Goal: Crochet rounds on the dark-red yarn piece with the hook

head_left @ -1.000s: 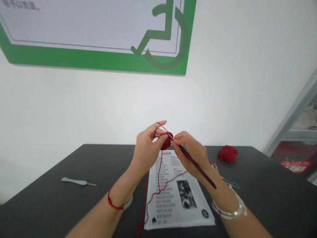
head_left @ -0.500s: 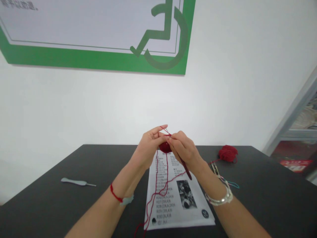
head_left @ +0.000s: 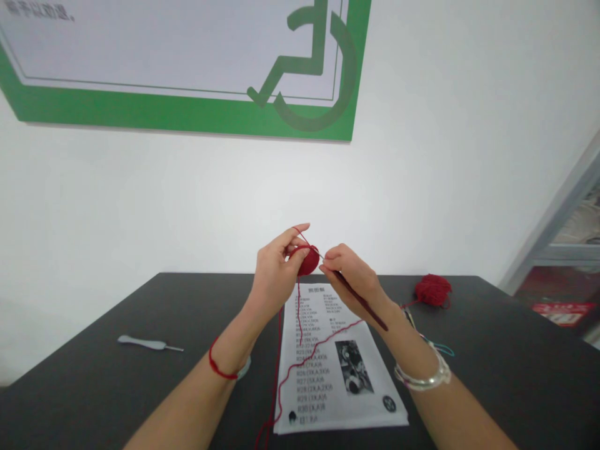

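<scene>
Between finger and thumb, my left hand (head_left: 276,269) pinches a small round red crochet piece (head_left: 308,261), with red yarn looped over its raised index finger. My right hand (head_left: 351,275) is closed on a crochet hook with a dark red handle (head_left: 365,304); the hook's thin metal tip reaches to the top edge of the red piece. Strands of red yarn (head_left: 300,362) hang from the work and run over a printed pattern sheet (head_left: 319,403) below my hands.
On the black table (head_left: 187,306), a grey-handled hook (head_left: 149,343) lies at the left. A red yarn ball (head_left: 432,291) rests at the back right, near a teal loop (head_left: 443,349) partly behind my right wrist. A green-framed sign (head_left: 187,115) hangs on the wall.
My left hand has risen and moved left with the red piece, which now shows more fully. My right hand has turned, its hook lying flatter, and the hands are farther apart.
</scene>
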`<action>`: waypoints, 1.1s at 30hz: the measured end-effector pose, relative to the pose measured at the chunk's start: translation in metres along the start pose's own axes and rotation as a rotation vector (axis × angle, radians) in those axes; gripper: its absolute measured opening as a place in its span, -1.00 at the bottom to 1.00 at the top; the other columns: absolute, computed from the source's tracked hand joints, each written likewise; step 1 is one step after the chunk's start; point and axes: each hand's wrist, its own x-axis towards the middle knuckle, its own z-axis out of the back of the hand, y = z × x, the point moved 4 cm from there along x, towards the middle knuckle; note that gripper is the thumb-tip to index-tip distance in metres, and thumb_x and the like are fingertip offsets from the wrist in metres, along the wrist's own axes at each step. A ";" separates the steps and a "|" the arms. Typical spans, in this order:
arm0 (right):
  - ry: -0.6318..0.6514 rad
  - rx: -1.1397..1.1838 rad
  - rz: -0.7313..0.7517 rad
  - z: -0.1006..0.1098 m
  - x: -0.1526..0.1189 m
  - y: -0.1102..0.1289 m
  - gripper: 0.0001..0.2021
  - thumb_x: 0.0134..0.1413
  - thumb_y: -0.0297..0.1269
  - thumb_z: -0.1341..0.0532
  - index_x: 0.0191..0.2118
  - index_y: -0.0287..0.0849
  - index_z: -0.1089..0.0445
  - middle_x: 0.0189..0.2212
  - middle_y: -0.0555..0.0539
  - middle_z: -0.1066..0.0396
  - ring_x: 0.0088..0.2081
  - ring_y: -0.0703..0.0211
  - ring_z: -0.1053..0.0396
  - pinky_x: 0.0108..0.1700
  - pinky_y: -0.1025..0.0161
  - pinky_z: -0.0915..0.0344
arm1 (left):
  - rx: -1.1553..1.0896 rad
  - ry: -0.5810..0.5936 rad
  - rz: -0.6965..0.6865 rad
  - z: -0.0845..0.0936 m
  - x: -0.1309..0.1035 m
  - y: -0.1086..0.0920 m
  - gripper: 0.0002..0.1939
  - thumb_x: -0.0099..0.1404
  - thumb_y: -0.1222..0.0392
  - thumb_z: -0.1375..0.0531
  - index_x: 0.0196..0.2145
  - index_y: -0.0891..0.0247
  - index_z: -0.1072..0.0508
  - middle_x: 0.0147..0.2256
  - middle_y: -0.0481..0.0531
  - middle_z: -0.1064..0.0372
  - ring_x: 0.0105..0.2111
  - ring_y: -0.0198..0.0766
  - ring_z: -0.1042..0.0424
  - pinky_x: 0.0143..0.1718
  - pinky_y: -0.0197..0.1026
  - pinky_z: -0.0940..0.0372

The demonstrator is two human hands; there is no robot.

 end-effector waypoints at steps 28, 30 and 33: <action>-0.187 -0.189 0.137 -0.004 -0.009 -0.003 -0.85 0.13 -0.49 -0.17 -0.34 -0.05 -0.28 -0.45 0.03 -0.34 -0.44 0.24 -0.27 -0.45 0.29 -0.23 | -0.585 0.110 0.380 -0.023 -0.016 -0.009 -0.52 0.03 0.37 -0.33 -0.04 0.32 -0.46 -0.53 -0.14 -0.37 -0.53 -0.44 -0.30 -0.44 -0.34 -0.21; -0.226 -0.284 0.248 -0.004 -0.011 0.002 -0.82 0.13 -0.52 -0.16 -0.31 -0.03 -0.27 -0.45 0.02 -0.35 -0.45 0.23 -0.25 -0.47 0.28 -0.21 | -0.665 0.095 0.438 -0.025 -0.018 -0.012 -0.54 0.02 0.36 -0.34 -0.07 0.32 -0.47 -0.52 -0.14 -0.38 -0.53 -0.44 -0.32 -0.43 -0.34 -0.22; -0.296 -0.143 0.209 0.002 -0.009 0.008 -0.82 0.13 -0.51 -0.17 -0.28 -0.03 -0.27 -0.40 0.01 -0.36 -0.42 0.24 -0.29 -0.44 0.29 -0.26 | -0.760 0.111 0.497 -0.026 -0.019 -0.016 -0.60 0.02 0.33 -0.35 -0.12 0.31 -0.50 -0.47 -0.08 -0.43 -0.49 -0.42 -0.35 -0.39 -0.33 -0.24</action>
